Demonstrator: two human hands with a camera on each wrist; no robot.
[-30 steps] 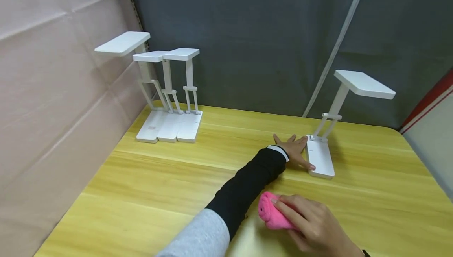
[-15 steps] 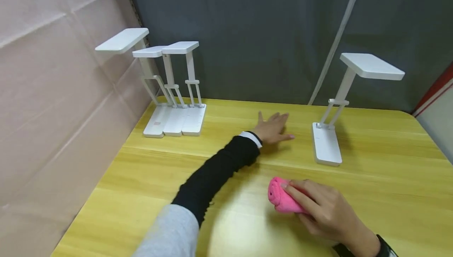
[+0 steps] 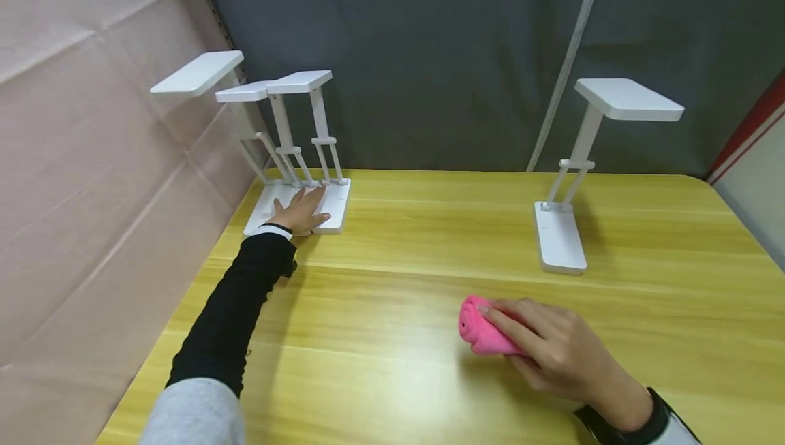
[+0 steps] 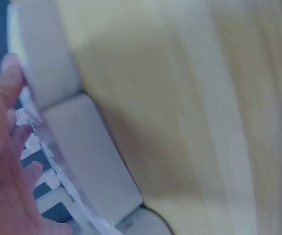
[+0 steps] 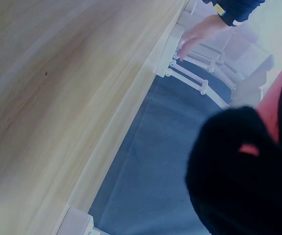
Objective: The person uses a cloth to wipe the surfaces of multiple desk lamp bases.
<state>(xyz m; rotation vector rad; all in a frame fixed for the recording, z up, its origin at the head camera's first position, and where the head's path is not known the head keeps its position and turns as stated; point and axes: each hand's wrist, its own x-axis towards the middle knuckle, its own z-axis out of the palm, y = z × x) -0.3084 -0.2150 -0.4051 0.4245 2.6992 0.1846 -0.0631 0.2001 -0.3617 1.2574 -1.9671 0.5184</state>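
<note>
Three white folding desk lamps (image 3: 336, 203) stand side by side at the back left, their flat heads raised on hinged arms. My left hand (image 3: 298, 212) is over their bases with fingers spread, and its thumb reaches the rightmost base. In the left wrist view the fingers (image 4: 14, 73) lie along the lamp bases (image 4: 94, 156), whose front ends show large. My right hand (image 3: 555, 349) grips a rolled pink cloth (image 3: 487, 328) above the front of the table. A single matching lamp (image 3: 561, 244) stands unfolded at the back right, beyond the right hand.
The wood-grain table (image 3: 392, 281) reaches back to a dark grey curtain (image 3: 417, 63). A pale sheet (image 3: 98, 179) hangs along the left side, close by the left lamps. A red-edged white panel (image 3: 760, 159) stands past the table's right side.
My left hand has left the base of the right lamp and swung left across the table to the three lamps. The right hand keeps its hold on the pink cloth, with little movement.
</note>
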